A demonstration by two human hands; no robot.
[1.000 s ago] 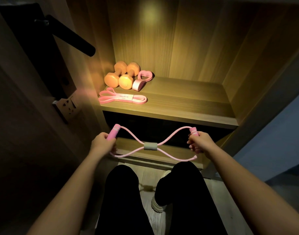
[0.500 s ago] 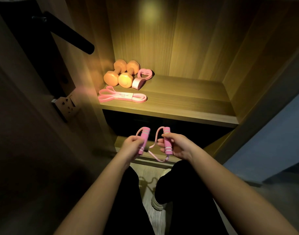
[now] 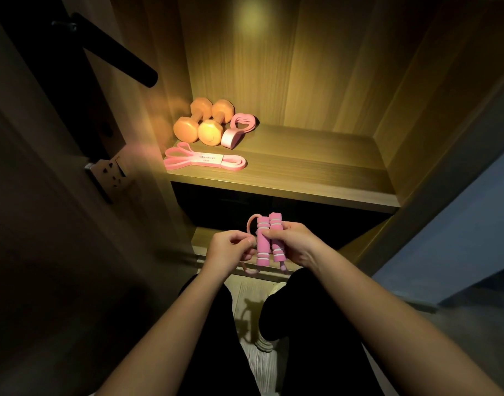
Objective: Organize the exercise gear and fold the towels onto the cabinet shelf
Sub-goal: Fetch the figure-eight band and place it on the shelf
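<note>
Clasping both pink foam handles point(image 3: 269, 242), grip of right hand point(image 3: 295, 247); left hand point(image 3: 230, 252) pinching pink tube point(image 3: 250, 222).

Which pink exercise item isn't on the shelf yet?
The foam-handled pull rope, folded and held below the shelf; the flat resistance band and heart-shaped ring lie on it.

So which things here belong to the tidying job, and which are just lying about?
Job: pink pull band, folded, held by left hand and right hand; orange dumbbells, heart-shaped ring, flat resistance band, all on the shelf.
Lying about: door handle, wall socket.
</note>
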